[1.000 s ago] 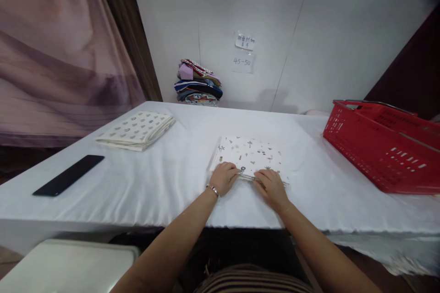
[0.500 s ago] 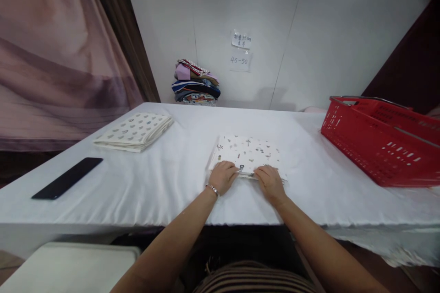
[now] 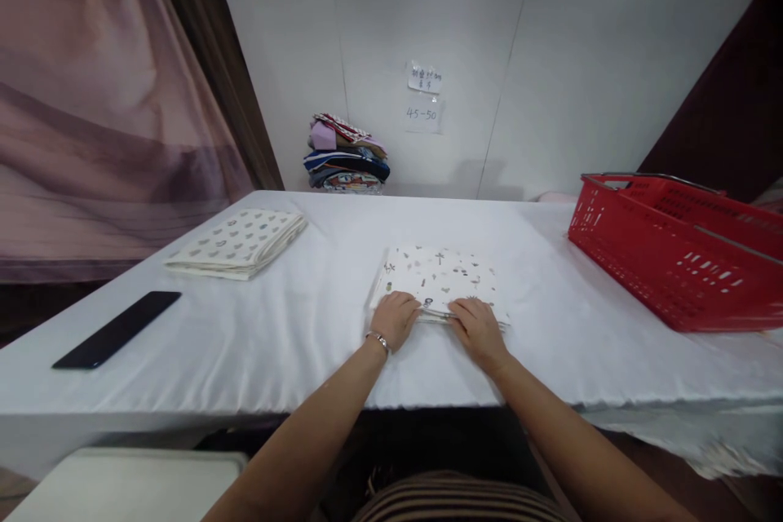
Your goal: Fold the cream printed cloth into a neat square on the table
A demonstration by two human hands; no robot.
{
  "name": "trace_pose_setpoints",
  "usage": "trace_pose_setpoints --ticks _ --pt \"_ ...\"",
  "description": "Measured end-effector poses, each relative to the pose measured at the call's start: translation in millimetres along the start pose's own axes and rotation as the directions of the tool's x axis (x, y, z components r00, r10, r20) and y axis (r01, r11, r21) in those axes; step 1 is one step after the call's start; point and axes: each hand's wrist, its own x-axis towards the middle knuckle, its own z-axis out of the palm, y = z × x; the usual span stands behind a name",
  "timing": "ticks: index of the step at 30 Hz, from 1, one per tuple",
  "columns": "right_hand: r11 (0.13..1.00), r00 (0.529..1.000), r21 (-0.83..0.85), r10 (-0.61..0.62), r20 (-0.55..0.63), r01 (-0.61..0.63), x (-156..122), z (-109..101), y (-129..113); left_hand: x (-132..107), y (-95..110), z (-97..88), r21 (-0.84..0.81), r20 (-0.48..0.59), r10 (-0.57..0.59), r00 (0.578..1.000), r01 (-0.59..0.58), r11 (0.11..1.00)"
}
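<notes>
A folded white cloth (image 3: 441,276) printed with small grey and dark figures lies flat in front of me. At its near left edge is my left hand (image 3: 395,318), a bracelet on the wrist, with fingers closed over the fold. My right hand (image 3: 479,329) grips the same near edge further right, fingertips on top and thumb low at the layers. Between the two hands the stacked layers of the edge show. Farther left rests a second folded cloth (image 3: 241,243), cream with grey heart-like prints, untouched by either hand.
A white-covered table (image 3: 294,342) carries everything. On its left lies a black phone-like slab (image 3: 119,329); on its right stands a red plastic basket (image 3: 666,261). A pile of folded fabrics (image 3: 347,159) sits at the back by the wall, under paper notes (image 3: 424,112).
The view has tilted slightly, so most things appear a little lower. Both hands stay on the near edge of the folded cloth, almost unmoved.
</notes>
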Motion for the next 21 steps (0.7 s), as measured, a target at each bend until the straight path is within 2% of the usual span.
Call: trace_pose_setpoints --ticks 8,15,21 --pt "0.998 0.999 -0.062 0.010 0.042 -0.007 1.6 -0.5 -2.9 -0.7 1.7 -3.4 -0.016 0.002 0.015 1.000 -0.015 1.000" --pt "0.997 1.000 -0.080 -0.006 -0.020 0.004 1.8 0.2 -2.8 -0.5 -1.2 -0.3 0.041 0.035 0.026 0.999 -0.027 0.999" --pt "0.996 0.999 -0.086 -0.018 0.039 0.022 2.3 -1.9 -4.0 0.4 1.6 -2.5 0.073 0.067 0.025 0.997 -0.030 0.997"
